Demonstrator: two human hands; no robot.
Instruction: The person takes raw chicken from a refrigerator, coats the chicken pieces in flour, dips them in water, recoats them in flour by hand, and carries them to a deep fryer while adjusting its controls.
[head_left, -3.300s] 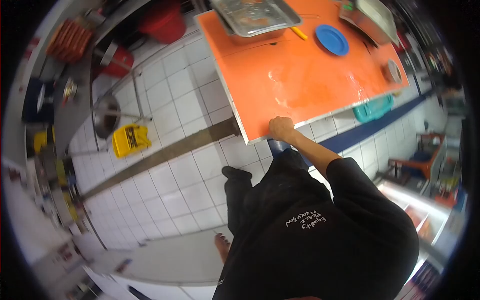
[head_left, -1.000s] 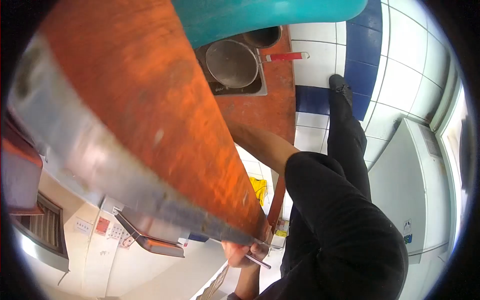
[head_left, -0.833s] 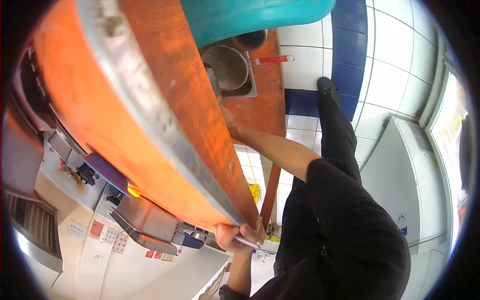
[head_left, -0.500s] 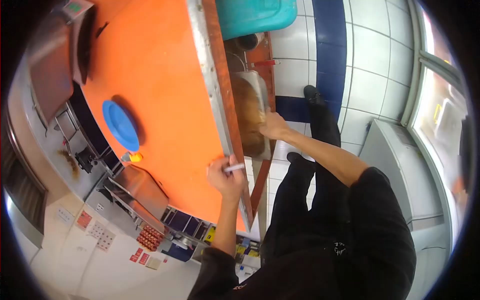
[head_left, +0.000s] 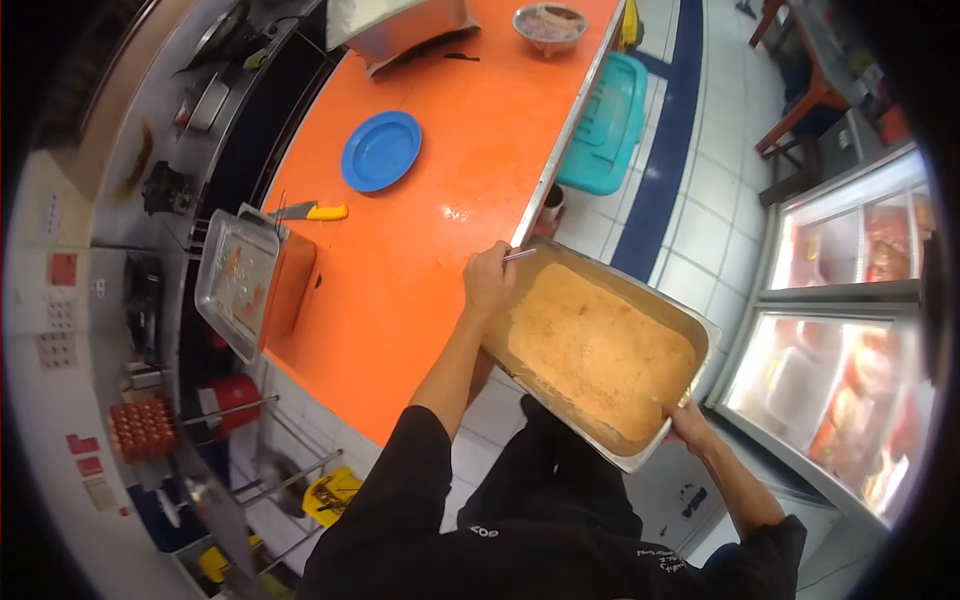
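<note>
A deep rectangular metal pan (head_left: pixel 712 345) with a bed of tan, crumb-like powder (head_left: pixel 600 345) hangs tilted beside the orange table (head_left: pixel 400 270). My right hand (head_left: pixel 690 425) is closed on the rim of its near right corner. My left hand (head_left: pixel 487 280) is closed at the pan's opposite end, by the table edge. A thin silvery stick-like tool (head_left: pixel 519 255) pokes out of it; its kind cannot be made out. Whether the left fingers also grip the rim is hidden.
On the table are a blue plate (head_left: pixel 382 152), a yellow-handled knife (head_left: pixel 327 212), a metal container (head_left: pixel 400 30), a bowl of pale food (head_left: pixel 550 28) and a clear lidded tub (head_left: pixel 235 290). A teal crate (head_left: pixel 605 130) stands beyond the edge; a lit glass-door fridge (head_left: pixel 830 400) is right.
The pan has come out from beneath the table into the open, with my right hand on its rim. My left hand has moved from the tabletop edge to the pan's end, keeping the silvery tool.
</note>
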